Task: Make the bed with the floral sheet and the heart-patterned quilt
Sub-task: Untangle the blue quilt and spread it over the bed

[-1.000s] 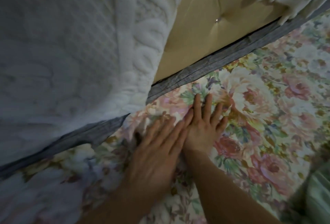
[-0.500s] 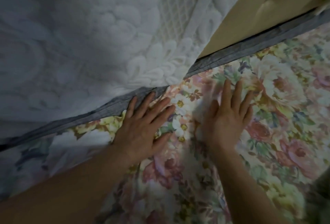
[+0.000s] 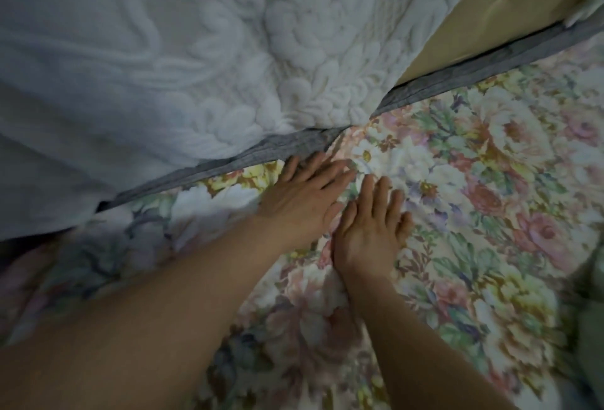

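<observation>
The sheet [image 3: 474, 180] is a busy floral print on a cream ground: big white, pink and rose-red blooms, some yellow ones, a bit of lilac, green leaves with brownish bits in between. Along its edge runs a grey band [image 3: 261, 153] with fine stripes. The textured cover [image 3: 196, 50] is plain white, patterned only by raised flower and swirl shapes plus a small lattice. The headboard [image 3: 483, 20] is beige-tan.

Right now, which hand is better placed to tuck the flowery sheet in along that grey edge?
The left hand, probably: its fingertips already reach the grey edge, while the right hand lies flat further back on the floral sheet.
</observation>
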